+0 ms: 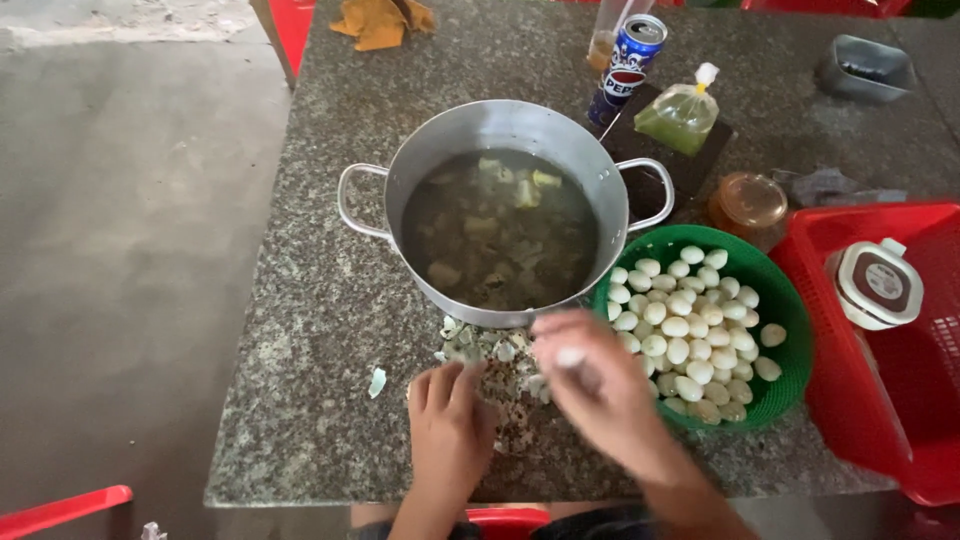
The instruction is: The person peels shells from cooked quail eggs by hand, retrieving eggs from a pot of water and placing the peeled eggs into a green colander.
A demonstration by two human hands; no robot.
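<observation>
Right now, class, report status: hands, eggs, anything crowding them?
Left hand on shell pile. Right hand blurred, pinching small white egg. Peeled eggs in green basket. Pot close ahead.

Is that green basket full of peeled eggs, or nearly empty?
Well filled, not heaped: small white peeled eggs cover most of the green basket, leaving only its upper rim bare.

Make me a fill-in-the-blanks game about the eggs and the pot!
1. The peeled white eggs lie in a round ____ basket.
2. The metal pot holds water and has ____ handles.
3. Bits of eggshell lie on the ____ table.
4. The big crate beside the basket is ____.

Missing words: green; two; stone; red
</observation>
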